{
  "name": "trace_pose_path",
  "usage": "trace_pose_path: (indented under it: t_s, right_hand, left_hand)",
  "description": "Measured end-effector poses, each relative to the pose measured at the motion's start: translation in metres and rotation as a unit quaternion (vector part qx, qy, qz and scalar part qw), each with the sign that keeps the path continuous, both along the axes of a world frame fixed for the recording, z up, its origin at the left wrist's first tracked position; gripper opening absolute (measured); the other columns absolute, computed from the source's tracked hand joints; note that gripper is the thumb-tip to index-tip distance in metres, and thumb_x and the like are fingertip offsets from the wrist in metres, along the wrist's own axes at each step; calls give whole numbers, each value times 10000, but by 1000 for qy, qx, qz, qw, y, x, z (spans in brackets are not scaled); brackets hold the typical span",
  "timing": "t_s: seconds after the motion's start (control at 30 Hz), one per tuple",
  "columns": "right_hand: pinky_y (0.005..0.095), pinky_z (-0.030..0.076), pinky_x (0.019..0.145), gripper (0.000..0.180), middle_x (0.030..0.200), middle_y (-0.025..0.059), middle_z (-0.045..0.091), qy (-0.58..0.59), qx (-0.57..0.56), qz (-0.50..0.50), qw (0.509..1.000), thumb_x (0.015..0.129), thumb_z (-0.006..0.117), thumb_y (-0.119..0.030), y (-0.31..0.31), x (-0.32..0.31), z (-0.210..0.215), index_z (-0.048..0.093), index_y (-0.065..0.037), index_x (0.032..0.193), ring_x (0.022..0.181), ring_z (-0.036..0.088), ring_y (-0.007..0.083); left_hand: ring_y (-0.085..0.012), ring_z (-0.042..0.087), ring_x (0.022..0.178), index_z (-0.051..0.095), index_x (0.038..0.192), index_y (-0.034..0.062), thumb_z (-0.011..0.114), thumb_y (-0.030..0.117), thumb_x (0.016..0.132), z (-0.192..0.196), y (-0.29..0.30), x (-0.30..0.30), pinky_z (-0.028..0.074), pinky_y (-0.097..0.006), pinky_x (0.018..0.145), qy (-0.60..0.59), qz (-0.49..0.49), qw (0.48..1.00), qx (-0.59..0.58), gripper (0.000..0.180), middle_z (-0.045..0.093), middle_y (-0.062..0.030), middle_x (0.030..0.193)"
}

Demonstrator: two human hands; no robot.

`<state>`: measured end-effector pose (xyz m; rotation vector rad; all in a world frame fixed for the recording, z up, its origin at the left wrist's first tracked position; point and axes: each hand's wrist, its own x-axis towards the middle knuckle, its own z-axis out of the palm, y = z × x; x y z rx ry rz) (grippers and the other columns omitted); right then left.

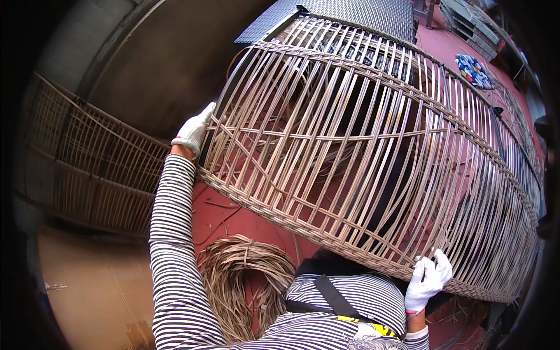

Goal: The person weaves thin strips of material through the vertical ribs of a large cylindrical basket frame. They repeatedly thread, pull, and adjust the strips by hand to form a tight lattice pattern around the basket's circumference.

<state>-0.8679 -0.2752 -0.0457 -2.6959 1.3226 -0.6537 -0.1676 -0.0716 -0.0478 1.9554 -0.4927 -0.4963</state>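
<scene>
A large curved panel of brown wicker stretches across the view, its long strands crossed by braided bands. At its left end my left hand, in a white knit glove, is closed around the dark frame edge, with the fingers partly hidden behind it. Near the braided lower rim my right hand, also gloved in white, has its fingers bent together at the thin strands, apparently pinching one. A loose strand slants through the panel's left part.
A coil of flat brown strands lies on the red floor beside my body. Another woven panel leans at the left, above a brown cardboard sheet. Grey woven pieces and a patterned cloth are at the back.
</scene>
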Motion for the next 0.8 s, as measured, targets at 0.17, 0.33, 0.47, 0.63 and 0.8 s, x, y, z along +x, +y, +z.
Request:
trace_pose_path:
  t_s: [0.17, 0.33, 0.47, 0.63, 0.8]
  right_hand:
    - [545, 400, 1128, 151, 1371, 142, 654, 7, 0, 1, 1000, 936, 722, -203, 0, -1, 0, 768, -66, 982, 1296, 559, 394]
    - [544, 400, 1126, 171, 1365, 139, 658, 4, -9, 2, 1000, 944, 707, -214, 0, 2, 0, 773, -66, 1000, 1289, 561, 391]
    - [542, 399, 1125, 183, 1357, 145, 661, 8, -8, 3, 1000, 945, 695, -207, 0, 3, 1, 776, -57, 1012, 1279, 567, 389]
    - [540, 401, 1120, 193, 1362, 153, 657, 9, -4, -2, 1000, 954, 684, -208, 0, 2, 1, 787, -54, 1004, 1275, 565, 399]
    - [544, 399, 1118, 240, 1369, 157, 655, 13, -1, -6, 1000, 974, 646, -242, 0, 0, -3, 793, -53, 985, 1292, 554, 401]
  left_hand:
    - [-209, 725, 1160, 742, 1261, -31, 653, 202, 1097, -10, 1, -5, 602, -323, 1032, 256, 58, 931, -254, 299, 792, -129, 1171]
    - [-237, 683, 1233, 737, 1235, -53, 735, 128, 1038, 4, 10, -4, 506, -369, 1156, 253, 107, 930, -244, 268, 757, -152, 1237]
    - [-311, 724, 1109, 697, 1255, -8, 682, 214, 1094, -5, 2, 3, 643, -436, 944, 247, 40, 937, -244, 275, 707, -95, 1235]
    - [-248, 735, 1072, 725, 1245, -29, 648, 183, 1102, -26, 0, 16, 635, -414, 972, 253, 115, 936, -217, 267, 762, -110, 1192]
    - [-235, 748, 1027, 757, 1189, -6, 690, 157, 1052, -30, 51, 18, 581, -387, 1012, 157, 100, 937, -296, 223, 796, -130, 1118]
